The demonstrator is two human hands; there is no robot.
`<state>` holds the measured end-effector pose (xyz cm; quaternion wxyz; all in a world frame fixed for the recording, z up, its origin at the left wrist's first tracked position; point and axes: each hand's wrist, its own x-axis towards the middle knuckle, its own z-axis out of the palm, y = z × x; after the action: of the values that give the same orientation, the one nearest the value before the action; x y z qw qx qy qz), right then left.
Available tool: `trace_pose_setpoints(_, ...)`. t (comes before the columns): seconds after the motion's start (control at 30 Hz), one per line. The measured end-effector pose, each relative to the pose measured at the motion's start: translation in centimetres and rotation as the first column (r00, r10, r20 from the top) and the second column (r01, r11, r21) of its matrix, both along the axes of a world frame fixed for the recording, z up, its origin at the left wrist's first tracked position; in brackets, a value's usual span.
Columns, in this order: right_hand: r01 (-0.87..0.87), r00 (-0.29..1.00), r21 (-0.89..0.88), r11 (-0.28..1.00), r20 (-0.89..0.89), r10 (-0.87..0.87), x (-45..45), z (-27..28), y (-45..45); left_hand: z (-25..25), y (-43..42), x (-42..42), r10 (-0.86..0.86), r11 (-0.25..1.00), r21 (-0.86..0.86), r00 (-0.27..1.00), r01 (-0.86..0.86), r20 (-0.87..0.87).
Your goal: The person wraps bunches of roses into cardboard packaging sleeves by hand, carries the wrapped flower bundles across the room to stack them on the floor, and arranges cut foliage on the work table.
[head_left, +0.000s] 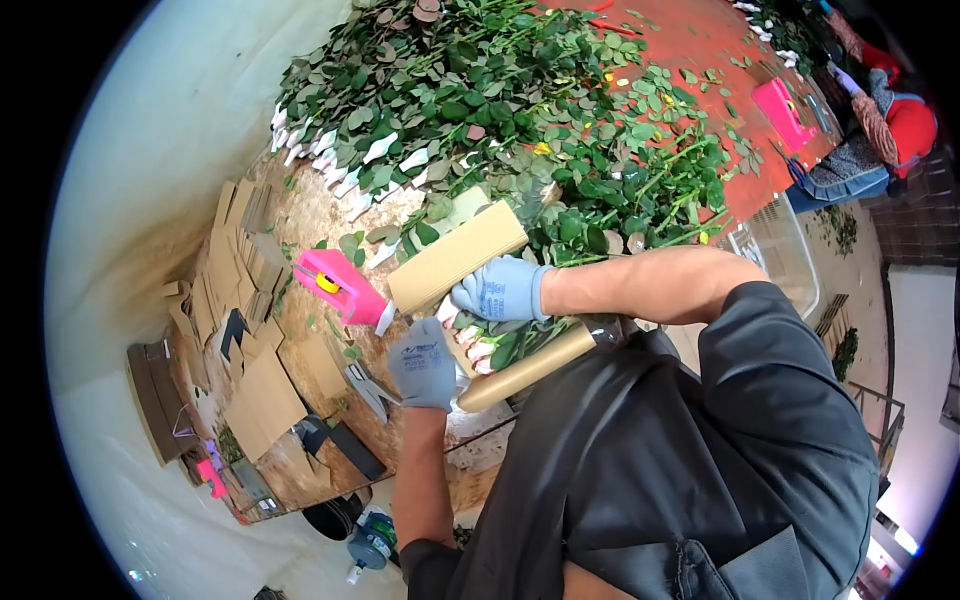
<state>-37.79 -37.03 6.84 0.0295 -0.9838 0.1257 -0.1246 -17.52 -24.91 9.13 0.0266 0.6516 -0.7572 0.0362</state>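
My right hand [503, 290], in a grey-blue glove, grips the lower edge of a long folded piece of tan cardboard [458, 256]. Below it, pale pink rose heads [481, 351] with green leaves lie between cardboard layers. A rolled tan cardboard edge [528, 368] runs along the side nearest my body. At the left end of this bundle is my gloved left hand [422, 365], its fingers pressed together; what they hold is hidden. Just left of the cardboard stands a pink tape dispenser [342, 287].
Leafy rose stems [430, 90] with white-wrapped heads cover the back of the table. Cardboard sheets [262, 400] lie at left, near a stapler-like metal tool [368, 390]. A second pink dispenser [783, 115] rests on the red surface [690, 30]. Another person [905, 130] is at far right.
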Motion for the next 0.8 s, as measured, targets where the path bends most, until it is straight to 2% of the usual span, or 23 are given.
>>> trace_pose_setpoints(0.13,0.037,0.998,0.004,0.999,-0.043,-0.037,0.2,-0.2,0.0,1.1,1.9,2.0,0.115,0.992,0.054,0.993,-0.116,0.023)
trace_pose_setpoints(0.17,0.032,0.998,0.003,0.999,-0.045,-0.032,0.1,-0.2,0.0,1.2,2.7,3.5,0.188,0.979,0.071,0.981,-0.191,0.036)
trace_pose_setpoints(0.2,0.027,0.999,-0.004,1.0,0.029,-0.027,0.1,-0.3,0.0,1.2,3.2,4.7,0.26,0.961,0.087,0.964,-0.264,0.05)
trace_pose_setpoints(0.23,0.02,0.995,-0.01,1.0,0.103,-0.019,0.1,-0.2,0.1,2.6,3.3,5.1,0.383,0.855,0.284,0.897,-0.435,0.22)
trace_pose_setpoints(0.27,0.01,0.995,-0.012,1.0,0.099,-0.009,0.0,0.0,0.1,3.1,3.7,5.0,0.393,0.851,0.283,0.894,-0.442,0.216)
trace_pose_setpoints(0.33,-0.018,0.997,0.092,0.996,-0.073,0.025,0.0,1.4,-0.1,3.9,4.0,4.8,0.232,0.908,0.316,0.958,-0.276,0.17)
trace_pose_setpoints(0.37,-0.022,0.997,0.088,0.996,-0.072,0.028,-0.1,1.9,-0.1,5.8,3.3,2.4,0.217,0.912,0.336,0.971,-0.237,0.095)
trace_pose_setpoints(0.4,-0.047,0.996,0.079,0.996,-0.073,0.053,-0.2,2.4,-0.1,5.6,3.1,1.2,0.217,0.914,0.331,0.972,-0.236,0.095)
trace_pose_setpoints(0.43,-0.067,0.995,0.07,0.995,-0.075,0.073,-0.4,2.8,-0.1,5.1,2.8,0.2,0.088,0.967,0.248,0.99,-0.058,-0.112)
trace_pose_setpoints(0.47,-0.058,0.995,0.065,0.996,-0.077,0.063,-0.5,2.8,0.1,4.6,2.5,-0.6,-0.065,0.986,0.13,0.951,0.109,-0.301)
trace_pose_setpoints(0.53,-0.027,0.995,-0.025,0.999,-0.092,0.025,-0.3,1.9,0.6,4.0,1.7,-1.9,-0.053,0.981,0.157,0.937,0.114,-0.345)
trace_pose_setpoints(0.57,0.006,1.0,-0.089,0.996,-0.016,-0.008,0.2,-0.2,0.7,3.8,1.4,-2.4,-0.027,0.976,0.19,0.923,0.108,-0.385)
trace_pose_setpoints(0.6,0.02,1.0,-0.092,0.996,-0.015,-0.021,0.3,-0.5,0.8,3.5,1.2,-2.6,-0.04,0.975,0.188,0.923,0.121,-0.384)
trace_pose_setpoints(0.67,0.044,0.998,-0.084,0.995,-0.032,-0.047,0.3,-1.1,0.9,3.0,0.6,-3.0,0.115,0.933,0.353,0.872,0.069,-0.476)
trace_pose_setpoints(0.73,0.105,0.993,-0.02,0.994,-0.042,-0.106,-0.3,0.3,1.2,3.3,0.0,-3.5,0.12,0.917,0.385,0.849,0.104,-0.514)
trace_pose_setpoints(0.8,0.117,0.992,0.055,0.992,0.042,-0.119,-2.3,3.1,1.7,2.7,0.4,-3.6,0.119,0.921,0.381,0.874,0.081,-0.472)
